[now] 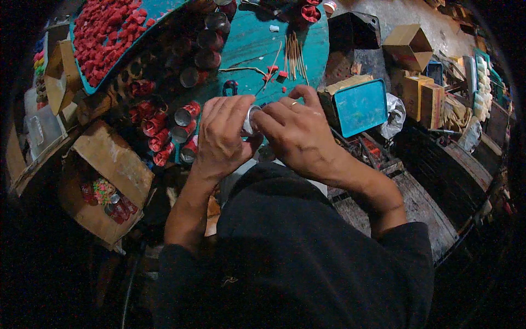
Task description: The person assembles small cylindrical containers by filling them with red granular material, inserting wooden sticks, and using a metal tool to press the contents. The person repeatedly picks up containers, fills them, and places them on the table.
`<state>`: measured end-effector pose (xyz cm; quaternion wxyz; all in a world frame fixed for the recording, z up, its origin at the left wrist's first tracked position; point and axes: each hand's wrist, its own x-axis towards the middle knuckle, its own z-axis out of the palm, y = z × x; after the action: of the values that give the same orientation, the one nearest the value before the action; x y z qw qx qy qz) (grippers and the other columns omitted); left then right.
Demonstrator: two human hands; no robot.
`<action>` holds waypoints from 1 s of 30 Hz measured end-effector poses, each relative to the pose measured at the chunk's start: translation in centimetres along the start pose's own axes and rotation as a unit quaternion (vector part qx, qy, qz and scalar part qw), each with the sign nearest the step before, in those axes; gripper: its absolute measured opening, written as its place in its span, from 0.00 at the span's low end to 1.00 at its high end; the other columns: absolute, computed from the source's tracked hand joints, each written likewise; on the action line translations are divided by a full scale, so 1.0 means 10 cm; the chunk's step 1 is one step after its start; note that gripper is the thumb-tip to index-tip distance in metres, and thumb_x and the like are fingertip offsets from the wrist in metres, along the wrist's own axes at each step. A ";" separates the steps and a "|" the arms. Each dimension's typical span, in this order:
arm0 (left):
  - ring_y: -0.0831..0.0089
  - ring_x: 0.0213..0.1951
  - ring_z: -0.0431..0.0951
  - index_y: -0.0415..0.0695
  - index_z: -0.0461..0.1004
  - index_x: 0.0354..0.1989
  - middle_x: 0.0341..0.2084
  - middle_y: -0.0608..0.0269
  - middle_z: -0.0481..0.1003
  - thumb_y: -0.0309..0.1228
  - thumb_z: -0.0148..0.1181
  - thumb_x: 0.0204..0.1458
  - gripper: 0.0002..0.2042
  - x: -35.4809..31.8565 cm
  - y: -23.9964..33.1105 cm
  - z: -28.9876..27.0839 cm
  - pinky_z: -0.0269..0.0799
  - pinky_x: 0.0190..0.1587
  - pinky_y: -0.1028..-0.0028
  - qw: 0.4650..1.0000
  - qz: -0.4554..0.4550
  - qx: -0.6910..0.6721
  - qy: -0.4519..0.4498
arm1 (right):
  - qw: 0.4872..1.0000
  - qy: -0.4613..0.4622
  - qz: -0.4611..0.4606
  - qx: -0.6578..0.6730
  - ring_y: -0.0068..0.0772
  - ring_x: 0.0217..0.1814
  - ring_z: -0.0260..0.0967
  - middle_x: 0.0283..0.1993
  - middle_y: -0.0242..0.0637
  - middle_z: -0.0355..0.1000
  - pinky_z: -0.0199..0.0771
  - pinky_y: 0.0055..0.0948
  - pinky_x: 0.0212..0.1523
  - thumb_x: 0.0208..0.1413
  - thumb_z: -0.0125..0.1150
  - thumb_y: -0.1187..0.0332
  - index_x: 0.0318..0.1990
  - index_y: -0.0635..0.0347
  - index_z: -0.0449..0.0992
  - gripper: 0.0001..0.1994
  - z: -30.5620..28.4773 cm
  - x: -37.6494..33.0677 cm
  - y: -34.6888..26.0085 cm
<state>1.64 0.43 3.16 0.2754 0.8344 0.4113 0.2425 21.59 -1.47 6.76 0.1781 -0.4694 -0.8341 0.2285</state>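
Note:
Held up close in front of my body is a silvery metal can (250, 122), its round end turned toward my right. My left hand (223, 131) wraps round it. Against that end press the curled fingers of my right hand (296, 125), which wears a ring; their tips are hidden, and so is whatever they pinch. Beyond my hands, a bundle of thin brown sticks (296, 59) lies on the turquoise tabletop (249, 44). Small red chunks (282, 75) are scattered beside the sticks. Near my left hand lies a small dark object (230, 88).
Several red and silver cans (188, 114) stand left of my hands. A turquoise tray (101, 77) heaped with red chunks (107, 35) sits at the far left. Below it is an open cardboard box (112, 156). On the right are a blue tray (360, 107) and cardboard boxes (419, 90).

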 end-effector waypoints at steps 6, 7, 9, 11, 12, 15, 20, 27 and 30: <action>0.49 0.48 0.79 0.39 0.73 0.55 0.47 0.49 0.79 0.27 0.75 0.36 0.32 -0.04 -0.01 0.00 0.73 0.53 0.56 0.998 -0.045 -0.030 -0.020 | 0.999 -0.014 0.021 0.030 0.39 0.42 0.74 0.39 0.34 0.74 0.64 0.46 0.55 0.53 0.66 0.71 0.46 0.55 0.78 0.12 -0.11 -0.12 0.18; 0.49 0.48 0.79 0.38 0.73 0.54 0.46 0.48 0.78 0.27 0.74 0.36 0.31 -0.02 0.02 0.01 0.72 0.52 0.56 0.998 -0.044 -0.038 -0.024 | 0.999 -0.015 0.019 0.034 0.40 0.42 0.74 0.39 0.35 0.74 0.65 0.46 0.54 0.54 0.67 0.71 0.46 0.55 0.78 0.12 -0.09 -0.11 0.16; 0.49 0.48 0.79 0.38 0.73 0.54 0.46 0.48 0.78 0.27 0.74 0.36 0.31 -0.01 0.02 0.03 0.72 0.52 0.56 0.998 -0.042 -0.044 -0.026 | 0.999 -0.016 0.013 0.043 0.41 0.43 0.73 0.39 0.35 0.74 0.65 0.45 0.52 0.54 0.67 0.71 0.45 0.55 0.78 0.11 -0.01 -0.06 0.11; 0.48 0.49 0.80 0.40 0.73 0.55 0.47 0.49 0.79 0.29 0.77 0.38 0.32 -0.03 0.00 0.05 0.74 0.53 0.56 0.998 -0.042 -0.038 -0.020 | 0.997 0.020 0.040 0.060 0.40 0.45 0.74 0.39 0.35 0.75 0.64 0.48 0.53 0.56 0.61 0.69 0.47 0.53 0.78 0.11 0.11 -0.14 0.14; 0.48 0.49 0.80 0.40 0.73 0.55 0.47 0.49 0.79 0.30 0.77 0.38 0.32 -0.04 0.00 0.05 0.74 0.53 0.55 0.998 -0.045 -0.034 -0.017 | 0.996 0.037 0.054 0.068 0.40 0.47 0.75 0.40 0.35 0.75 0.63 0.49 0.53 0.57 0.58 0.68 0.48 0.52 0.78 0.12 0.14 -0.17 0.15; 0.48 0.49 0.80 0.39 0.73 0.55 0.47 0.49 0.79 0.30 0.77 0.37 0.32 -0.05 0.01 0.05 0.74 0.53 0.55 0.998 -0.049 -0.029 -0.016 | 0.993 -0.007 0.076 0.091 0.39 0.46 0.74 0.39 0.35 0.74 0.63 0.49 0.53 0.56 0.59 0.67 0.46 0.52 0.78 0.11 0.01 -0.26 0.17; 0.50 0.49 0.79 0.36 0.73 0.53 0.47 0.48 0.78 0.29 0.74 0.39 0.29 -0.03 0.04 0.09 0.72 0.51 0.56 0.998 -0.027 -0.042 -0.036 | 0.999 -0.009 -0.008 -0.030 0.40 0.43 0.74 0.37 0.35 0.73 0.64 0.48 0.51 0.57 0.60 0.64 0.45 0.52 0.78 0.10 0.01 -0.13 0.14; 0.46 0.47 0.79 0.37 0.73 0.54 0.46 0.46 0.78 0.29 0.74 0.41 0.28 -0.04 0.02 0.16 0.75 0.50 0.55 0.989 -0.098 -0.108 -0.019 | 0.995 -0.013 0.064 0.071 0.47 0.43 0.73 0.37 0.39 0.74 0.67 0.44 0.48 0.56 0.66 0.67 0.44 0.57 0.78 0.09 -0.18 -0.18 0.34; 0.46 0.47 0.80 0.38 0.74 0.54 0.46 0.46 0.78 0.29 0.75 0.41 0.28 -0.01 0.07 0.15 0.77 0.48 0.56 0.983 -0.119 -0.131 -0.036 | 0.992 0.001 0.057 0.111 0.51 0.41 0.72 0.36 0.42 0.74 0.70 0.44 0.43 0.53 0.67 0.73 0.42 0.59 0.79 0.09 -0.16 -0.16 0.33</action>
<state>2.90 -0.42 2.44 0.4242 0.7443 0.4620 0.2295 25.50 -0.99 6.16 0.2168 -0.4938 -0.7753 0.3288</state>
